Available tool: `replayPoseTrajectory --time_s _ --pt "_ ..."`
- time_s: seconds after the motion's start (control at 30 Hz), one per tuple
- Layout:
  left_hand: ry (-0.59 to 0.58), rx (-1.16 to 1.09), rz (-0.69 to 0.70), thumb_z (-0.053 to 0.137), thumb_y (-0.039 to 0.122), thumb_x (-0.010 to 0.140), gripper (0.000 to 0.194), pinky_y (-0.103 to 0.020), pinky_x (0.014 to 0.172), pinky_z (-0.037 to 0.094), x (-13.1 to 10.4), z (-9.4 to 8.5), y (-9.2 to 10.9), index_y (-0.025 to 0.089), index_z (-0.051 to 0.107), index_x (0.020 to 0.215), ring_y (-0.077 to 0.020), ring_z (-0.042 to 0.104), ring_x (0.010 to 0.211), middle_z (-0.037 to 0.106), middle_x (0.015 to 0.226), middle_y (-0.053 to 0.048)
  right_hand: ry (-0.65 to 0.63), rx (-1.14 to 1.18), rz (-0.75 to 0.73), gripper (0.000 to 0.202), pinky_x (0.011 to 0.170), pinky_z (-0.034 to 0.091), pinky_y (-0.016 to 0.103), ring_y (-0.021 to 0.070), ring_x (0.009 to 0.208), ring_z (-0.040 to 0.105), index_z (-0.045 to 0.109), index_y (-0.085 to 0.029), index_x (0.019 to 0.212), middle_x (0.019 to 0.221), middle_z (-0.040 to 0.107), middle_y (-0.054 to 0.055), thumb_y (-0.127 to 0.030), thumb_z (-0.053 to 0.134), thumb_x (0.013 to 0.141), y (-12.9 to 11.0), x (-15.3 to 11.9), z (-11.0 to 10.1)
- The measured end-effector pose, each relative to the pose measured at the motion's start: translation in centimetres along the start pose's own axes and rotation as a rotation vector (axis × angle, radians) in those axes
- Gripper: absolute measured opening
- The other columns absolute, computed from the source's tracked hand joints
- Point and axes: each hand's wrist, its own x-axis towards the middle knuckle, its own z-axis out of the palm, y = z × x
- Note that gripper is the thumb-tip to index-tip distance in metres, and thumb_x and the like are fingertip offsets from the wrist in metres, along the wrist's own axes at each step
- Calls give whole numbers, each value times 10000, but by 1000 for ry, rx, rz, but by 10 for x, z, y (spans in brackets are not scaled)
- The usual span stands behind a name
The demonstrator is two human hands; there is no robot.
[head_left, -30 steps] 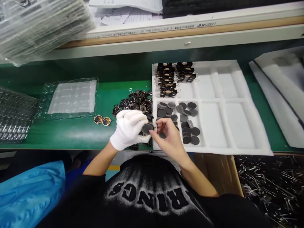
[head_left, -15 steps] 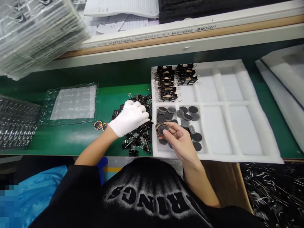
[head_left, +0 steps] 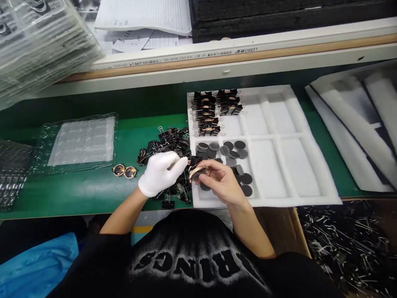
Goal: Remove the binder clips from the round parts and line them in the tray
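My left hand (head_left: 163, 171), in a white glove, pinches a black binder clip (head_left: 194, 160) by its wire handle. The clip is at the upper edge of a round gold-rimmed piece with a dark disc (head_left: 198, 174), which my bare right hand (head_left: 221, 182) holds between thumb and fingers. Behind and below my left hand lies a pile of black binder clips (head_left: 173, 138). Loose dark discs (head_left: 240, 145) fill one compartment of the white foam tray (head_left: 257, 136). Rows of clipped pieces (head_left: 206, 111) stand in the tray's upper left compartments.
Two round gold-rimmed pieces (head_left: 124, 170) lie on the green table, below a clear plastic tray (head_left: 83, 140). Stacked plastic trays (head_left: 40, 45) overhang at the upper left. Grey foam sheets (head_left: 350, 124) lean at the right, and a box of clips (head_left: 347, 244) stands below.
My left hand has come away from the clip pile with a clip and met the piece in my right hand. That piece is now tilted. The whole view has shifted.
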Motion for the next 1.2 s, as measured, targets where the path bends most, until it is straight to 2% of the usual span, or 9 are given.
replayPoseTrajectory --time_s 0.13,0.23,0.3,0.43,0.53,0.63,0.7,0.77,1.2 --pt "-179 47 -100 646 421 841 449 -299 534 273 -7 -11 -1 216 382 541 -101 351 481 410 480 44 -18 -130 48 320 797 693 346 191 817 740 774 -229 1082 1034 758 66 -472 920 933 -7 0 2" --pt "-242 84 -212 689 504 791 509 -296 529 255 -7 -16 1 215 368 521 -97 359 466 408 459 48 -43 -168 51 293 782 686 331 178 789 730 793 -232 1062 1053 751 66 -467 912 934 -12 1 4" --pt "-267 83 -222 696 519 787 523 -293 526 252 -7 -16 2 214 366 519 -95 359 463 408 455 49 -49 -181 60 277 772 681 324 176 786 726 802 -233 1055 1052 751 65 -460 909 937 -12 1 5" --pt "-239 41 -143 668 505 810 530 -292 514 240 -9 -12 2 215 331 521 -89 314 467 371 459 49 -68 -186 75 303 753 672 321 175 787 720 804 -226 1055 1071 753 71 -480 914 931 -11 0 6" --pt "-190 19 -100 628 440 831 487 -291 509 240 -10 -11 -2 219 314 532 -89 292 475 349 470 49 -72 -137 65 278 753 677 324 190 852 738 806 -231 1068 1157 748 82 -441 923 930 -11 -2 8" --pt "-135 -55 -83 584 381 860 457 -276 498 246 -10 -13 -6 221 288 550 -85 278 477 315 484 52 77 -61 44 277 739 678 320 207 928 744 797 -242 1082 1213 749 80 -420 934 921 -11 -3 7" --pt "-129 -115 -68 568 347 869 450 -264 485 236 -10 -14 -6 221 266 560 -80 264 477 289 492 55 201 -35 42 316 732 673 316 210 933 738 789 -244 1099 1143 764 68 -444 942 907 -12 -2 7" --pt "-146 -141 -57 568 328 869 447 -261 477 220 -11 -14 -5 221 260 564 -77 246 481 279 497 56 261 -38 51 371 725 667 319 218 929 735 787 -238 1109 1065 770 62 -475 958 880 -11 -1 6" --pt "-143 -93 -7 525 311 937 469 -303 491 230 -24 -10 -1 225 234 579 -99 258 477 283 497 42 267 -89 33 376 713 655 321 224 920 738 816 -237 1067 1027 788 63 -477 988 834 -3 -3 7"
